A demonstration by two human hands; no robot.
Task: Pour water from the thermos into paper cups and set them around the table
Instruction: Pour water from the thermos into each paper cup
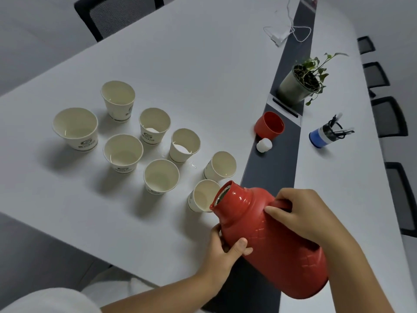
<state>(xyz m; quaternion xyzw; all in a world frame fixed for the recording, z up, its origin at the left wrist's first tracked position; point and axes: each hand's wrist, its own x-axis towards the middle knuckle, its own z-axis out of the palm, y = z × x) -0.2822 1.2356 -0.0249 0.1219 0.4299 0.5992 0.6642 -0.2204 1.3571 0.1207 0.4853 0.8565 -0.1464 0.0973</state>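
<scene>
A red thermos [270, 240] is lying tilted in the lower right of the frame, its open mouth pointing up-left over the rim of the nearest paper cup [202, 196]. The right hand [302, 213] is curling around the handle on top, while the left hand [223, 249] is gripping the neck from below, thumb pressing on the red shell. Seven more cups are standing in a cluster on the white table [203, 75] toward the left. The red cap [269, 125] and white stopper [264, 145] are sitting on the dark strip above.

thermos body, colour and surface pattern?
Red thermos, with an embossed diamond quilt pattern on the body; head view shows it.
</scene>
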